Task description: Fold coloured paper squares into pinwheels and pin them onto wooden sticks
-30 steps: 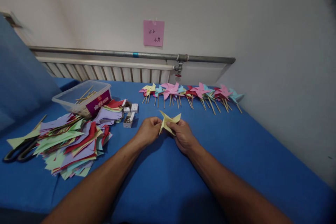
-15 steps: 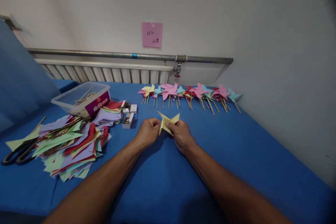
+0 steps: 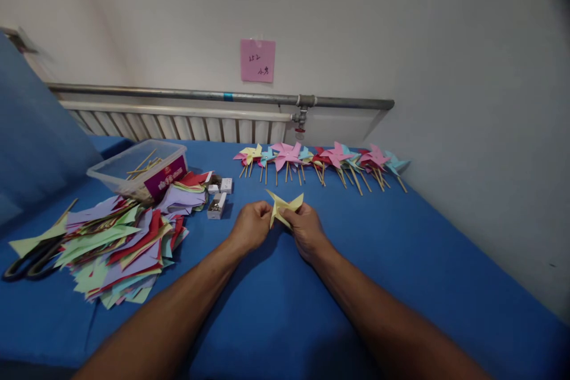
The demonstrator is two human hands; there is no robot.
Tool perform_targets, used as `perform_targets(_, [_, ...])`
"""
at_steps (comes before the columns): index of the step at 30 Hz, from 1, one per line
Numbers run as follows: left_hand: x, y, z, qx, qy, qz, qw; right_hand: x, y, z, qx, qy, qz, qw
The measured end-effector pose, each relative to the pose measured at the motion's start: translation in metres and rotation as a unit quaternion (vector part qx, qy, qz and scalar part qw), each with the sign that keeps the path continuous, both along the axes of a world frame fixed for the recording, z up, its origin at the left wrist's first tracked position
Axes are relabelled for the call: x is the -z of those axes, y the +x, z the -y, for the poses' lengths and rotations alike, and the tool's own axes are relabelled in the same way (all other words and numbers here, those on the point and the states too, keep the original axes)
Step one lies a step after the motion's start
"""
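Note:
A yellow paper pinwheel head [image 3: 285, 206] is pinched between both of my hands over the blue cloth surface [image 3: 276, 309]. My left hand [image 3: 250, 227] grips its left side with closed fingers. My right hand [image 3: 305, 229] holds its right and lower part, fingers curled round it. A row of finished pinwheels on sticks [image 3: 320, 161], pink, blue, red and yellow, lies along the far edge just beyond my hands.
A heap of cut coloured paper [image 3: 120, 237] lies at the left, with black scissors [image 3: 27, 262] beside it. Behind stands a clear plastic box of wooden sticks [image 3: 140, 169]. Small boxes of pins [image 3: 218, 202] sit near my left hand. A radiator and pipe [image 3: 222, 108] run along the wall.
Both hands have stayed on the yellow pinwheel head, with only tiny finger shifts. The view has drifted slightly.

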State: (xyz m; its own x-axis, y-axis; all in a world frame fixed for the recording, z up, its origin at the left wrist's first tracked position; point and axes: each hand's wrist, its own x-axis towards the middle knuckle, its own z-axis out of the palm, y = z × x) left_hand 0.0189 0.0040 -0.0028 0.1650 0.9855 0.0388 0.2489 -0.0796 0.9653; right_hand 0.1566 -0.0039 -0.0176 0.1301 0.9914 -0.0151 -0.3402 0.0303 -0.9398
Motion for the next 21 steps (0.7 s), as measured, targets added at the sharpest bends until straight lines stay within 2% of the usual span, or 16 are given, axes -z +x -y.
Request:
perform_targets(11, [-0.0061,0.0057,0.0029,-0.009,-0.014,0.033,0.999,-0.005,0.0005,0.0008,-0.01,-0.014,-0.009,1.0])
perform_targets(21, [-0.0045,0.0062,0.0043,-0.005,-0.016,0.032,0.999,0.0006,0.0009,-0.0022,0.011,-0.013,-0.001,1.0])
